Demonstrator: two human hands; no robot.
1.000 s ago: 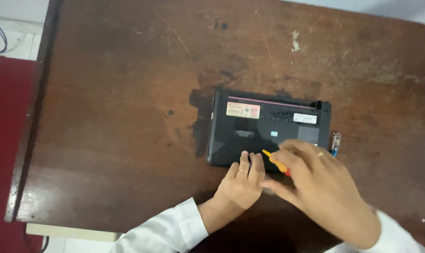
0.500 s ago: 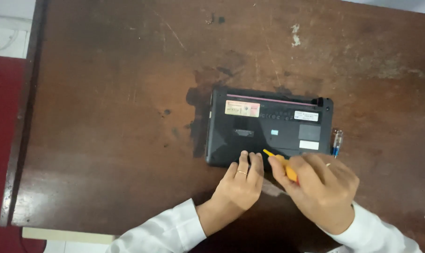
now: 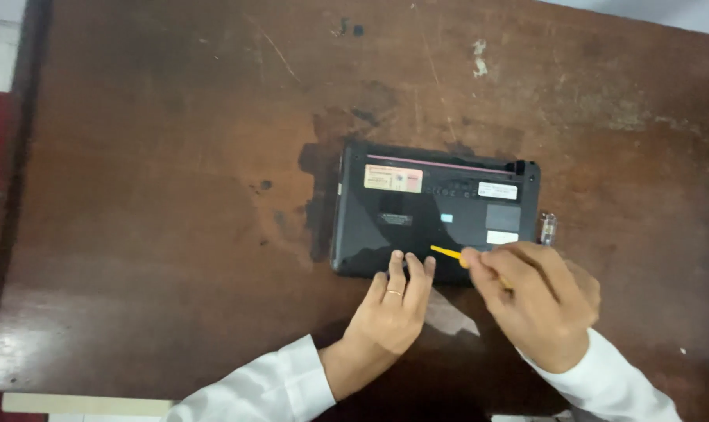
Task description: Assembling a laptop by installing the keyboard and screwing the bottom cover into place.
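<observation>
A small black laptop (image 3: 436, 207) lies upside down on a brown wooden table (image 3: 175, 195), its underside with several stickers facing up. My left hand (image 3: 393, 309) rests flat with its fingers on the laptop's near edge; a ring is on one finger. My right hand (image 3: 534, 301) grips a thin yellow tool (image 3: 448, 253), whose tip lies on the laptop's underside near the front edge, just right of my left fingers. Both arms wear white sleeves.
A small silver and clear object (image 3: 547, 228) lies on the table right beside the laptop's right edge. The table top is scratched and stained, with a dark blotch (image 3: 319, 168) left of the laptop. The table's left edge (image 3: 18, 156) borders a red surface.
My right hand has drawn back to the right and nearer me, uncovering more of the laptop's underside. The yellow tool's tip stays near the front edge. My left hand stays put.
</observation>
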